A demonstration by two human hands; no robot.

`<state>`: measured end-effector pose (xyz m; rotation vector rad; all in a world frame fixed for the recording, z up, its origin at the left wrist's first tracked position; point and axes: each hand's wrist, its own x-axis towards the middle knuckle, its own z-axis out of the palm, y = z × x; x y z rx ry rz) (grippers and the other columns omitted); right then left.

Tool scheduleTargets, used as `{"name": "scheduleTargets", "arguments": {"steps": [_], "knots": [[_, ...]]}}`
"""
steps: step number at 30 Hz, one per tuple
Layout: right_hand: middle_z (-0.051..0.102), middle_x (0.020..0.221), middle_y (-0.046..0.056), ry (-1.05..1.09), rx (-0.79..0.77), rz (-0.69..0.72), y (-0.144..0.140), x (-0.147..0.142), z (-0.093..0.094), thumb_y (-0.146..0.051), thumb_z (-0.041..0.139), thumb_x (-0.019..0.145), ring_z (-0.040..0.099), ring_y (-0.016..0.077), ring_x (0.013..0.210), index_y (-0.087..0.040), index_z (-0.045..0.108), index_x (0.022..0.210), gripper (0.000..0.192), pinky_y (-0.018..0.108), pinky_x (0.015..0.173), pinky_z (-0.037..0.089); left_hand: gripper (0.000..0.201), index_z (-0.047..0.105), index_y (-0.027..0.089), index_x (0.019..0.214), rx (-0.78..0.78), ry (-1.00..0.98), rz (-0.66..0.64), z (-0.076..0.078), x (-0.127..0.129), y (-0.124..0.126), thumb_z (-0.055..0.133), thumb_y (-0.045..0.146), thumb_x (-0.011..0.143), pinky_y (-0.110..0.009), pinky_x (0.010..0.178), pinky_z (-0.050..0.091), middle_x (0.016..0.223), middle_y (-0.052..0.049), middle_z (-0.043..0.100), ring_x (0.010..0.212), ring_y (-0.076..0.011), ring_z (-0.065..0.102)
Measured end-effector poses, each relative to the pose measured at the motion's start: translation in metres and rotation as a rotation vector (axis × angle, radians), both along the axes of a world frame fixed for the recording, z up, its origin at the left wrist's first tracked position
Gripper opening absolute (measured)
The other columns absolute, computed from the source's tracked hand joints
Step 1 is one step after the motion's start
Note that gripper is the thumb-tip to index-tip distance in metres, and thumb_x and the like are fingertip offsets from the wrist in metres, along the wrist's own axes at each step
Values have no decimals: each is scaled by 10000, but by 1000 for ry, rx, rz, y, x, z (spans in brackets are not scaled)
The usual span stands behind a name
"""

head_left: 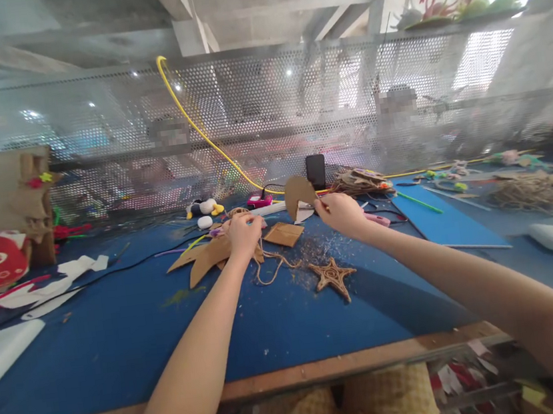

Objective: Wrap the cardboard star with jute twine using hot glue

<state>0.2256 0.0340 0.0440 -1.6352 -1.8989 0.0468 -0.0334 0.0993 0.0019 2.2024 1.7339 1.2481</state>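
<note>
Bright overhead glare, warped edges

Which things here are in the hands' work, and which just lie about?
In hand: right hand holds a curved cardboard piece; left hand rests on cardboard cutouts and twine.
Lying about: twine star, blue sheet, phone, yellow cable.

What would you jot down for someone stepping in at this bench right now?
Left hand: down on the blue table, fingers closed on the brown cardboard shapes and a twine end.
Right hand: raised, pinching a curved cardboard piece.
Nearby: a small cardboard square between the hands, a finished twine-wrapped star in front, twine scraps scattered around it.
Done: one star wrapped.
Left: the cardboard shapes look bare, not yet wrapped.
</note>
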Motion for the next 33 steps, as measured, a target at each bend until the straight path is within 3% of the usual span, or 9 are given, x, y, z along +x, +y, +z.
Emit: {"name": "scheduleTargets", "arguments": {"steps": [3, 6, 9, 15, 20, 23, 25, 30, 33], "knots": [[697, 841, 151, 273, -107, -59, -2, 0, 0, -376, 296, 1014, 610, 206, 711, -132, 679, 854, 482, 311, 643, 446, 335, 617, 168, 1264, -15, -29, -29, 4, 5, -1, 620, 372, 999, -448, 933, 577, 1288, -105, 627, 1099, -242, 649], [711, 906, 129, 513, -249, -12, -5, -9, -4, -340, 240, 1028, 541, 130, 577, -147, 622, 1019, 428, 251, 526, 438, 189, 707, 180, 1084, -11, -57, -67, 8, 8, -4, 634, 319, 978, -462, 1031, 513, 1192, -76, 689, 1143, -238, 637], [722, 912, 117, 656, -420, 87, -11, -22, -8, -351, 342, 1021, 517, 101, 529, -169, 594, 1010, 311, 219, 475, 441, 174, 761, 232, 826, 5, -90, -102, 12, 9, -7, 613, 222, 917, -428, 1117, 419, 1073, -28, 746, 1185, -230, 628], [729, 748, 98, 642, -706, 271, -22, -30, -10, -300, 659, 860, 505, 99, 456, -155, 678, 833, 149, 194, 360, 360, 219, 765, 253, 771, 9, -132, -146, 12, 8, -4, 563, 238, 853, -426, 1101, 393, 1048, -20, 758, 1182, -243, 623], [676, 659, 20, 595, -539, 276, -19, -25, -6, -295, 687, 838, 429, 65, 416, -152, 735, 924, 174, 192, 344, 301, 257, 762, 251, 760, -7, -120, -229, 14, 10, -9, 528, 227, 866, -429, 1125, 380, 1036, -22, 751, 1192, -238, 615], [722, 857, 14, 586, -377, 274, -15, -27, -4, -225, 690, 816, 430, 54, 444, -196, 641, 1301, 489, 202, 382, 331, 244, 770, 243, 793, -8, -85, -321, 19, 14, -21, 544, 232, 884, -422, 1146, 366, 1149, -29, 727, 1219, -244, 594], [728, 1001, 14, 583, -310, 310, -14, -30, -4, -218, 706, 798, 467, 55, 498, -254, 557, 1416, 637, 200, 427, 362, 220, 776, 251, 838, -7, -54, -378, 22, 19, -30, 564, 244, 896, -432, 1171, 339, 1239, -18, 701, 1260, -256, 561], [644, 713, 0, 602, -283, 385, -15, -36, -6, -308, 681, 822, 514, 99, 608, -171, 736, 867, 155, 205, 525, 387, 157, 761, 248, 867, 16, -3, -448, 25, 28, -41, 614, 266, 919, -459, 1200, 300, 1306, -19, 668, 1330, -270, 484], [644, 723, 16, 647, -307, 403, -18, -36, -8, -302, 581, 873, 561, 116, 657, -162, 709, 817, 198, 217, 567, 423, 131, 752, 236, 878, 28, -2, -456, 26, 29, -41, 634, 272, 921, -462, 1208, 285, 1305, -32, 665, 1324, -264, 493]]}}
